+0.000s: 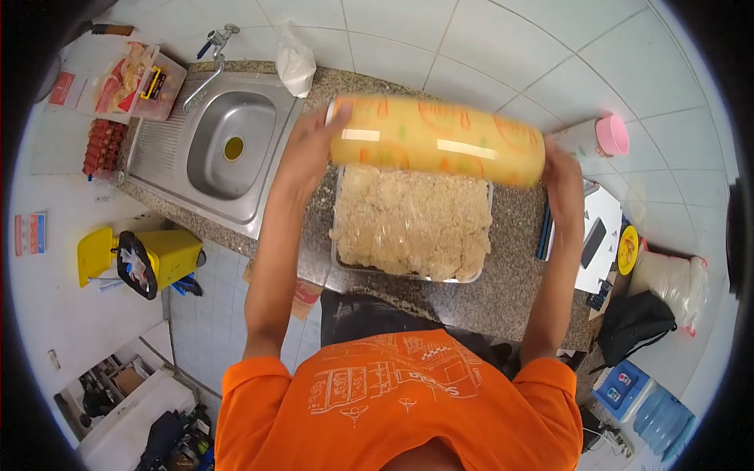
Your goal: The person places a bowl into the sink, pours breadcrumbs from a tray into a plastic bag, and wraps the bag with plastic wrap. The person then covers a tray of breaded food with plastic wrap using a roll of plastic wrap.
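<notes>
Granite counter below roll and tiled wall

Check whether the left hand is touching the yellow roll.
Touching: the head view shows the left hand at one end of the yellow roll, thumb lapping over its surface.

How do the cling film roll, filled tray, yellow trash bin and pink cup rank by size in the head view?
1. Cling film roll and filled tray: too alike to rank, the roll seemingly nearer the camera.
2. Yellow trash bin.
3. Pink cup.
</notes>
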Motion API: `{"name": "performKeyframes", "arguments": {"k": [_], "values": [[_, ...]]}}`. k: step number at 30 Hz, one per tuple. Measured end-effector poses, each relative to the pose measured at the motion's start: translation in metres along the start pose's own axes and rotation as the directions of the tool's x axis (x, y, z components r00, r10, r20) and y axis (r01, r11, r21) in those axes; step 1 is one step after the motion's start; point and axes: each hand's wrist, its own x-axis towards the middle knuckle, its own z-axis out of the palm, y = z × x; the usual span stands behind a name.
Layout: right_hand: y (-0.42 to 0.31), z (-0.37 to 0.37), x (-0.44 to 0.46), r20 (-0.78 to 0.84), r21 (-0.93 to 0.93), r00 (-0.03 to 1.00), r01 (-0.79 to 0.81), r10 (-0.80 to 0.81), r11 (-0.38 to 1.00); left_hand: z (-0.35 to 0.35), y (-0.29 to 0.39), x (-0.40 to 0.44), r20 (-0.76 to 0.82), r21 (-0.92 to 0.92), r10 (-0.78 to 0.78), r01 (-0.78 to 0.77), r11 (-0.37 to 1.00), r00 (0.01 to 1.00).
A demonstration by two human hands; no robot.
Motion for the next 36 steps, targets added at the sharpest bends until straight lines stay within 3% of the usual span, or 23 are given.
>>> {"name": "performKeyframes", "arguments": {"k": [1,3,4,6,9,12,13,17,19,20,21,22,23,24,25,26,27,29,30,33,35,36], "values": [[-0.022,0.004,-0.058,-0.021,-0.164,1.0,0.004,-0.008,0.986,0.009,0.001,-0.047,-0.049,0.047,-0.033,0.035,0.998,0.998],[-0.003,0.001,-0.151,-0.12,-0.131,0.981,-0.167,0.152,0.977,0.017,-0.017,-0.129,-0.078,0.082,-0.098,0.104,0.991,0.992],[0.018,-0.006,-0.186,0.042,-0.029,0.989,-0.14,0.141,0.99,0.01,-0.044,-0.165,-0.042,0.07,-0.168,0.17,0.983,0.985],[0.052,0.008,-0.247,0.018,0.147,0.945,-0.325,0.326,0.934,0.005,-0.1,-0.211,0.005,0.028,-0.296,0.296,0.955,0.955],[0.127,0.016,-0.286,0.057,0.224,0.886,-0.46,0.46,0.859,-0.005,-0.179,-0.238,0.033,0.008,-0.388,0.388,0.922,0.921],[0.178,0.024,-0.287,0.034,0.233,0.897,-0.436,0.441,0.869,-0.02,-0.249,-0.239,0.085,-0.026,-0.436,0.439,0.898,0.896],[0.186,0.025,-0.285,0.026,0.156,0.898,-0.437,0.439,0.886,-0.023,-0.259,-0.234,0.101,-0.082,-0.448,0.456,0.886,0.888],[0.207,0.021,-0.277,0.097,0.193,0.904,-0.427,0.416,0.884,-0.025,-0.249,-0.221,0.131,-0.037,-0.488,0.496,0.868,0.863],[0.205,0.016,-0.273,0.134,0.178,0.862,-0.506,0.488,0.844,-0.034,-0.228,-0.22,0.129,0.297,-0.479,0.427,0.854,0.868],[0.202,0.01,-0.268,0.131,0.18,0.866,-0.499,0.482,0.848,-0.047,-0.211,-0.212,0.053,0.589,-0.573,0.438,0.679,0.818],[0.198,-0.002,-0.262,0.188,-0.04,0.86,-0.476,0.474,0.879,-0.062,-0.191,-0.2,-0.054,0.813,-0.633,0.402,0.422,0.773],[0.197,-0.014,-0.256,0.242,-0.257,0.843,-0.421,0.48,0.87,-0.065,-0.165,-0.189,-0.199,0.774,-0.593,0.497,0.393,0.78],[0.212,-0.029,-0.243,0.236,-0.257,0.847,-0.419,0.477,0.871,-0.071,-0.145,-0.179,-0.341,0.718,-0.547,0.588,0.373,0.764],[0.237,-0.045,-0.223,0.166,-0.185,0.906,-0.36,0.39,0.915,-0.121,-0.184,-0.164,-0.264,0.826,-0.306,0.378,0.418,0.915],[0.25,-0.052,-0.202,0.089,-0.119,0.949,-0.291,0.302,0.949,-0.164,-0.225,-0.148,-0.148,0.904,-0.048,0.155,0.4,0.988],[0.243,-0.045,-0.177,0.026,-0.129,0.976,-0.21,0.215,0.969,-0.158,-0.223,-0.131,-0.144,0.903,-0.046,0.15,0.402,0.989],[0.232,-0.033,-0.153,-0.036,-0.143,0.991,-0.131,0.127,0.981,-0.142,-0.218,-0.112,-0.222,0.789,-0.105,0.242,0.565,0.969],[0.211,-0.001,-0.113,-0.061,-0.047,0.934,-0.355,0.352,0.934,-0.102,-0.209,-0.075,-0.329,0.451,-0.264,0.396,0.799,0.907],[0.212,0.01,-0.105,-0.065,-0.05,0.934,-0.355,0.351,0.934,-0.091,-0.209,-0.063,-0.353,0.244,-0.356,0.452,0.858,0.865],[0.238,0.027,-0.074,-0.202,-0.128,0.934,-0.324,0.296,0.937,-0.086,-0.249,-0.045,-0.369,0.243,-0.263,0.365,0.899,0.892],[0.262,0.027,-0.066,-0.142,0.128,0.955,-0.245,0.262,0.961,-0.085,-0.283,-0.04,-0.389,0.249,-0.174,0.285,0.926,0.905],[0.271,0.027,-0.064,-0.139,0.124,0.956,-0.244,0.26,0.962,-0.085,-0.295,-0.038,-0.4,0.252,-0.129,0.244,0.936,0.908]]}}
